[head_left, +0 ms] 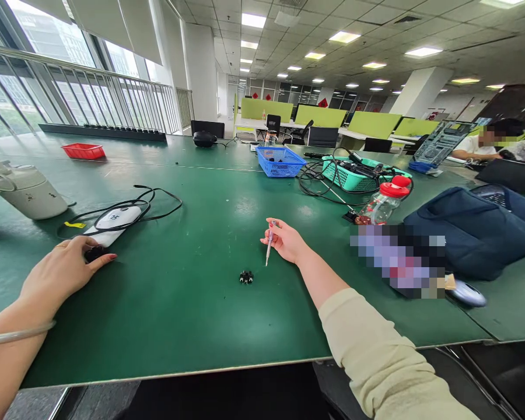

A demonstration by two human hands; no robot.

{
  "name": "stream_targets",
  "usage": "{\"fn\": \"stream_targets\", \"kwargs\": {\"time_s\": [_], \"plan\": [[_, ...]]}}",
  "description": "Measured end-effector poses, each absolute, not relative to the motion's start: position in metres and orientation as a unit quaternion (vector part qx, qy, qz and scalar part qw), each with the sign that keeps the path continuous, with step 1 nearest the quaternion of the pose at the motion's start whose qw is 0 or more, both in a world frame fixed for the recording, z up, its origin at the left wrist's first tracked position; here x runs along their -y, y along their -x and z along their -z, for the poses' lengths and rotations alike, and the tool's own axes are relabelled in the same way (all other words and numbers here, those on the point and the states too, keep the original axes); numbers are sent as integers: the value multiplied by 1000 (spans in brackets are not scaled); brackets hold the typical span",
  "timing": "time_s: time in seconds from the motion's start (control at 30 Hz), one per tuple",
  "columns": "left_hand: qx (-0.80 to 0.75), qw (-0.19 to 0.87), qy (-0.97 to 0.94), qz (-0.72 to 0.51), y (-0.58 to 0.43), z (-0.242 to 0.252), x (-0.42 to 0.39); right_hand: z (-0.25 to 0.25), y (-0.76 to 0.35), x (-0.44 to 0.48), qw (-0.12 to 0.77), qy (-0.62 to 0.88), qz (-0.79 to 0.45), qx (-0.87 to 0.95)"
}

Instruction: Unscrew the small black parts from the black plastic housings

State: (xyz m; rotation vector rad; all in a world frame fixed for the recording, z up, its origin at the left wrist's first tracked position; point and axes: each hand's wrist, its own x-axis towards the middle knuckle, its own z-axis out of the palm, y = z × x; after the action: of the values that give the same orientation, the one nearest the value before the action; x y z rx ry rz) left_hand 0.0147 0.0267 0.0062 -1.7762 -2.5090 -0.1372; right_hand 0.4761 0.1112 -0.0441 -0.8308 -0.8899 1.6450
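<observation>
My right hand (286,240) is closed around a small clear-handled screwdriver (269,243), held upright with its tip just above the green table (192,303). A small black part (245,277) lies on the table just left of and below that tip. My left hand (63,269) rests on the table at the left, its fingers over a small black object (95,253) that it touches. Just beyond it lies a white device (112,221) with a black cable (157,201) looped around it.
A white kettle-like jug (26,189) stands far left. A red tray (84,151), a blue basket (280,161) and a teal basket of cables (354,173) sit further back. A red-capped bottle (382,204) and a dark blue bag (468,230) lie right. People sit at the far right.
</observation>
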Motion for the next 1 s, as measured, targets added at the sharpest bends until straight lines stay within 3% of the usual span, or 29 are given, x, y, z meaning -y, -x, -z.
{"fn": "stream_targets", "kwargs": {"time_s": [0.27, 0.43, 0.57, 0.67, 0.83, 1.0], "plan": [[823, 97, 542, 142, -9, -1, -28, 44, -475, -111, 515, 346, -687, 378], [648, 191, 698, 237, -65, -7, -24, 43, -475, -111, 512, 347, -688, 379], [446, 94, 858, 236, -144, -12, -14, 42, -475, -111, 512, 348, -690, 375], [352, 4, 925, 143, -199, -13, -8, 43, -475, -113, 516, 349, -688, 372], [279, -7, 958, 68, -244, 3, -14, 46, -475, -115, 517, 344, -688, 377], [289, -23, 955, 68, -239, 20, -23, 45, -476, -117, 498, 346, -692, 391]]}}
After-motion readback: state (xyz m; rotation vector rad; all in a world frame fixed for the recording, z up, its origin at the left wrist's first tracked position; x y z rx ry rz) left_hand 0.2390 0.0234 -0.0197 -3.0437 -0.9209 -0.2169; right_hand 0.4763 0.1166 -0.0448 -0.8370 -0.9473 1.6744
